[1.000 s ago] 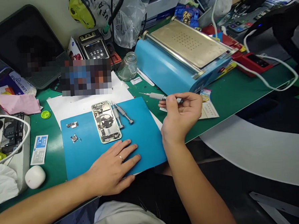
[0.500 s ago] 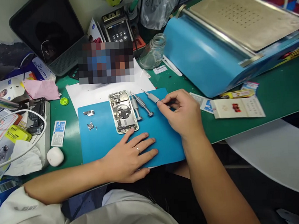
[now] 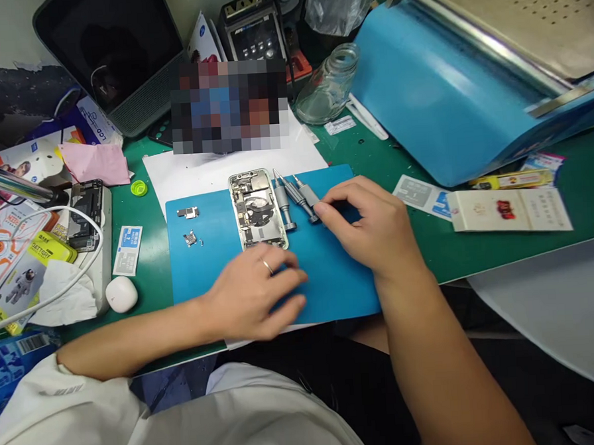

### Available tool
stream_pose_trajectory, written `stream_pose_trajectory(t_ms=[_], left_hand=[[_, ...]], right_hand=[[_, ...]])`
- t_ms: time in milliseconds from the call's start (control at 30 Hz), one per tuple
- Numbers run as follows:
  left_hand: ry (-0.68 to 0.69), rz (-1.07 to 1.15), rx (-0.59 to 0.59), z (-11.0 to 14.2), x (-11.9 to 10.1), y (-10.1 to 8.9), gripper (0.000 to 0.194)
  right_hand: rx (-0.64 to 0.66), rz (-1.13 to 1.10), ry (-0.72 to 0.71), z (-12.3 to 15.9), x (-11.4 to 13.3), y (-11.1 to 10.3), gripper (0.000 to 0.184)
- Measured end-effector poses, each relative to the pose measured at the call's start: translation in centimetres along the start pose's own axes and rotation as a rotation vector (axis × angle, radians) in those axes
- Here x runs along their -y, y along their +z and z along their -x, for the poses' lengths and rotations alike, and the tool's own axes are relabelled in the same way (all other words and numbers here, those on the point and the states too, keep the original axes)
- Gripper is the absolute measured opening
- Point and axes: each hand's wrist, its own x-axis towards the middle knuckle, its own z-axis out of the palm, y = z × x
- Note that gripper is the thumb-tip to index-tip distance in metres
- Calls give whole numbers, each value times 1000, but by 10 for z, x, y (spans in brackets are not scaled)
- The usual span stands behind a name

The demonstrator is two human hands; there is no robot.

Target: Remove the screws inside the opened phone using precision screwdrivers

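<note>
Head view: I log the right hand (image 3: 377, 235), pinching a screwdriver (image 3: 307, 194), has brought it beside two others (image 3: 282, 202), grouping three; left hand (image 3: 253, 291) half-open, seemingly empty.

"LCD" is printed on a blue-and-white box (image 3: 94, 121). "BATTERY" stands on a yellow pack (image 3: 54, 247); "EEN" ends a word on an orange-and-white pack (image 3: 10, 243).

A green table (image 3: 153, 270) spans the frame. On it, a blue machine (image 3: 434, 82) sits upper right, a glass jar (image 3: 328, 91) upper centre and a white rounded case (image 3: 121, 295) left; at centre, a blue mat (image 3: 210, 273) bears an opened phone (image 3: 272, 234) and screwdrivers (image 3: 285, 206).
</note>
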Motion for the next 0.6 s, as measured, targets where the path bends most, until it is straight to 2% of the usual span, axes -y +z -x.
stream_pose_trajectory(t_ms=[133,233,433,600], left_hand=[[-332,-335,-14,-15,21,-27,28],[-487,-439,72,-24,36,-33,22],[-577,-512,184,-28,42,-29,22],[-569,-547,226,-28,42,-31,24]], right_hand=[[-16,-3,-2,0,-1,0,13],[-19,-22,28,0,0,0,14],[-8,-33,69,0,1,-3,13],[18,14,42,1,0,-5,12]])
